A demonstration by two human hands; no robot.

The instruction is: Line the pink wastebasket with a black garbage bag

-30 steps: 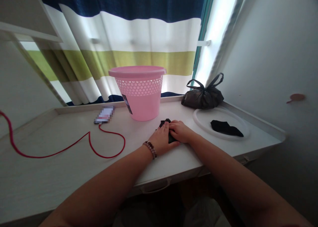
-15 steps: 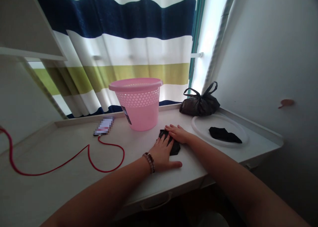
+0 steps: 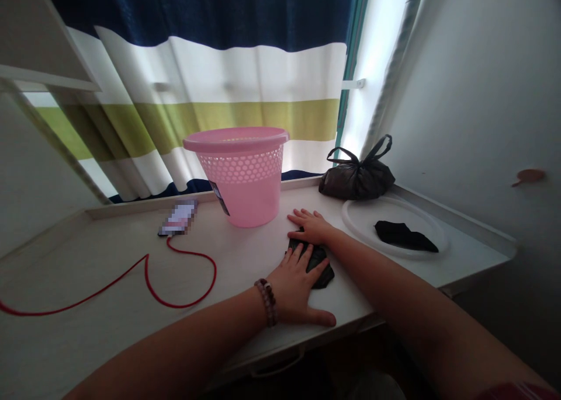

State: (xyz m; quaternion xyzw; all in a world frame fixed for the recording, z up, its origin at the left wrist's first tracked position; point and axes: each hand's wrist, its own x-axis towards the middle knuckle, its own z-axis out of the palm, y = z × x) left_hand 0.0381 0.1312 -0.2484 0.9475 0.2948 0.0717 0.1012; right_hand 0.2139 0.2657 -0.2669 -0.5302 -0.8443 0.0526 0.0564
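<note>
A folded black plastic bag (image 3: 323,276) lies flat on the white desk (image 3: 245,324). My left hand (image 3: 295,286), with a beaded bracelet at the wrist, rests on its near left part, fingers spread and thumb out to the right. At the bag's far edge, my right hand (image 3: 310,226) lies flat with its fingers stretched to the left. Both hands partly cover the bag. Just beyond them stands a pink plastic basket (image 3: 252,198), upright, with a perforated band below its rim.
At the back right sits a tied black bag (image 3: 357,179). In front of it, a white ring (image 3: 350,228) surrounds a dark crumpled piece (image 3: 405,236). A phone (image 3: 179,218) with a red cable (image 3: 214,271) lies left. A striped curtain (image 3: 219,117) hangs behind.
My view has shifted a little. Both hands stay on the folded bag; the left hand has slid toward me and its fingers are spread wider, farther from the right hand.
</note>
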